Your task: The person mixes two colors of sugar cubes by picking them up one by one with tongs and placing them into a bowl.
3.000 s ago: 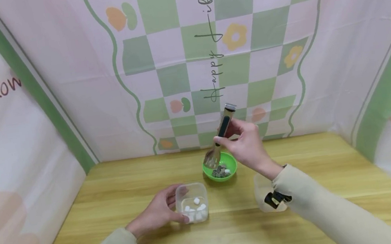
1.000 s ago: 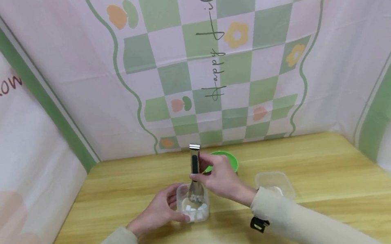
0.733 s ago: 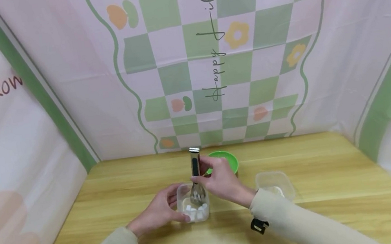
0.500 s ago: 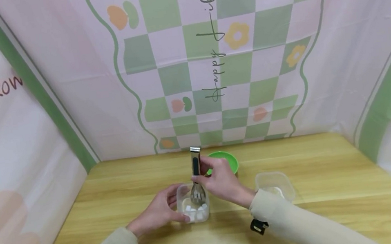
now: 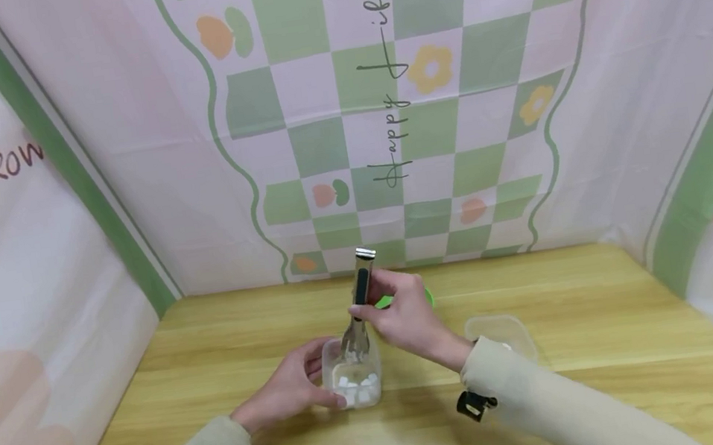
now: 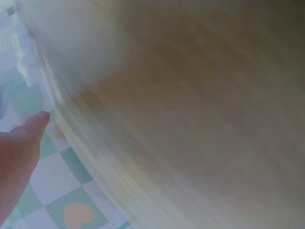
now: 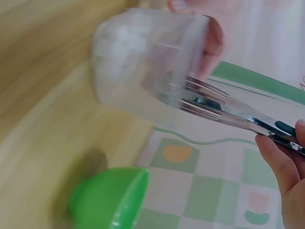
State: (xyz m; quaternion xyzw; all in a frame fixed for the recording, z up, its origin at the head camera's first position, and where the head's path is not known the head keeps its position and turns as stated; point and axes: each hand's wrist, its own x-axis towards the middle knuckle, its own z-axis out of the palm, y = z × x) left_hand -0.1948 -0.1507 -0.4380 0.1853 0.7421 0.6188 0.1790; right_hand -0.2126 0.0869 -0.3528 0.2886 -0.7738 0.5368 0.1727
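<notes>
My left hand [image 5: 290,385] holds a clear plastic container [image 5: 378,389] by its left side, thumb near the front corner and fingers behind. Several white cubes [image 5: 363,395] lie in its bottom. Between thumb and fingers, my right hand [image 5: 407,319] pinches metal tongs [image 5: 362,291] with dark grip inserts. Their slotted ends reach down inside the container's mouth, with pale bits showing at the tips. The right wrist view shows the tines [image 7: 205,90] passing the container's rim. Behind my right hand, the green bowl [image 7: 107,200] is mostly hidden in the head view.
A second clear container [image 5: 501,324] stands to the right, partly covered by my right sleeve [image 5: 519,381]. All of this is on a wooden table [image 5: 209,332], with a checkered cloth [image 5: 379,137] hanging at its back edge.
From over the green bowl, my right hand has brought the tongs left and down into the container. Over the last half second the tongs rise a little and tilt. My left hand stays put.
</notes>
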